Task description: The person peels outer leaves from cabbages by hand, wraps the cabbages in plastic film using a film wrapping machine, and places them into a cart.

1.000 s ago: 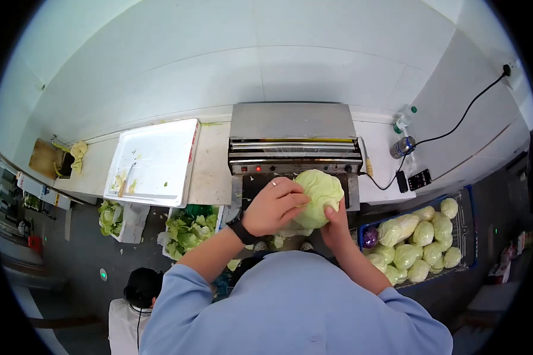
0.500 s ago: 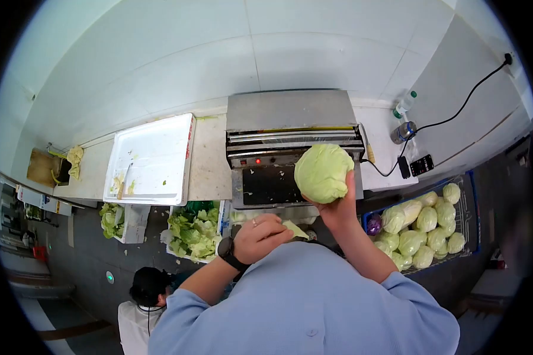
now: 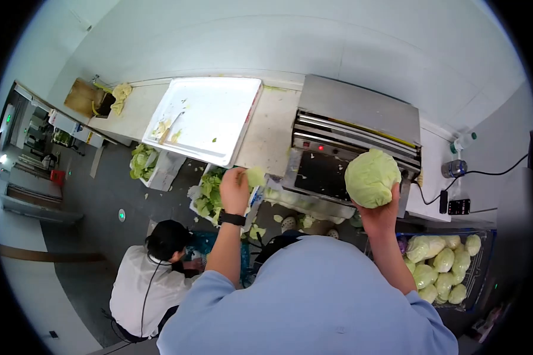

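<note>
A round pale green cabbage (image 3: 372, 176) rests in my right hand (image 3: 380, 214), whose fingers cup it from below. It is held up in front of the film wrapping machine (image 3: 323, 174). My left hand (image 3: 234, 192) is closed on a torn cabbage leaf (image 3: 255, 177), which sticks out to the right of the fingers. That hand is above a white box (image 3: 251, 204) heaped with loose green leaves (image 3: 210, 195).
A white tray (image 3: 210, 112) with a knife (image 3: 170, 128) and leaf scraps lies on the counter. At right, a blue crate (image 3: 477, 266) holds several wrapped cabbages (image 3: 444, 260). Another person (image 3: 154, 272) crouches at lower left. A bottle (image 3: 463, 142) and a cable (image 3: 497, 173) are at right.
My left hand has moved left and away from my body, carrying the leaf to above the leaf box. The view has turned left; the cabbage stays in my right hand.
</note>
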Demonstrator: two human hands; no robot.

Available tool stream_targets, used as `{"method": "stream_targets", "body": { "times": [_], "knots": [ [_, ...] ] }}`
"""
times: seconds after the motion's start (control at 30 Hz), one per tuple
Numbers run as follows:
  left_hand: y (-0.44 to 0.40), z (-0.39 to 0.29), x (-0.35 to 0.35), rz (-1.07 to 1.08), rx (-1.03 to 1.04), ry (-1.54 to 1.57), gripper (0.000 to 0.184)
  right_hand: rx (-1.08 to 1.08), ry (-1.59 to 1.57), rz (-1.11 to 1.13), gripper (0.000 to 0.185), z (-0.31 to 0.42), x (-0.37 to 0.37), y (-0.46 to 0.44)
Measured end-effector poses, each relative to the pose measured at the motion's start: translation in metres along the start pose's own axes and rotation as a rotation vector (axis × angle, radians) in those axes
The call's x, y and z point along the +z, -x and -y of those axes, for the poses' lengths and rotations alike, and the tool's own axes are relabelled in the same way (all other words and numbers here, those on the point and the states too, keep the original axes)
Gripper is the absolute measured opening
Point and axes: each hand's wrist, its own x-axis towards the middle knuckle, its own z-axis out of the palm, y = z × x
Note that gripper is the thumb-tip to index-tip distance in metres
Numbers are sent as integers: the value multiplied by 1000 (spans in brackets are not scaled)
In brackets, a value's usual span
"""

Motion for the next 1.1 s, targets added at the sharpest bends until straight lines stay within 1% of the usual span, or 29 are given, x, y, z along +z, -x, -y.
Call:
{"method": "stream_targets", "body": {
  "times": [0.07, 0.13, 0.17, 0.2, 0.27, 0.33, 0.4, 0.47, 0.5, 0.6, 0.63, 0.73, 0.83, 0.93, 1.03, 1.1],
  "knots": [
    [-1, 50, -10, -59, -74, -118, 21, 15, 44, 1, 69, -4, -5, 1],
    [1, 76, -14, -8, -87, -411, 29, 29, 91, -2, 71, -6, -16, -4],
    [-3, 71, -18, -17, -11, -362, 33, -1, 126, -19, 75, -11, -14, -6],
    [-8, 38, -22, -33, 42, -229, 32, -34, 187, 20, 77, -13, -11, -6],
    [-8, -24, -11, 108, 53, 284, 34, -94, 257, 80, 76, -17, -7, -9],
    [1, -111, -9, 137, 598, 227, 36, -146, 319, 75, 76, -21, 12, -5],
    [10, -173, -3, 241, 726, 326, 42, -178, 337, 79, 81, -26, 22, -1],
    [12, -195, 13, 224, 864, 317, 42, -224, 310, 94, 90, -27, 28, -2],
    [8, -202, 18, 215, 941, 312, 42, -259, 296, 117, 88, -25, 34, 0],
    [5, -201, 32, 147, 1049, 359, 36, -303, 246, 71, 85, -20, 36, -1],
    [6, -200, 36, 151, 1072, 392, 33, -337, 304, 63, 73, -19, 37, 4],
    [1, -205, 44, 164, 1249, 445, 26, -335, 276, 8, 68, -15, 30, 7],
    [-2, -211, 45, 230, 1398, 496, 21, -305, 162, 60, 66, -8, 23, 8],
    [-2, -213, 45, 269, 1483, 548, 18, -236, 113, 46, 63, -9, 8, 6],
    [-8, -211, 33, 365, 1481, 577, 21, -84, 6, -1, 65, 5, 17, 11],
    [-2, -194, 35, 373, 1321, 636, 22, -55, -31, 13, 68, 12, 21, 10]
  ]
}}
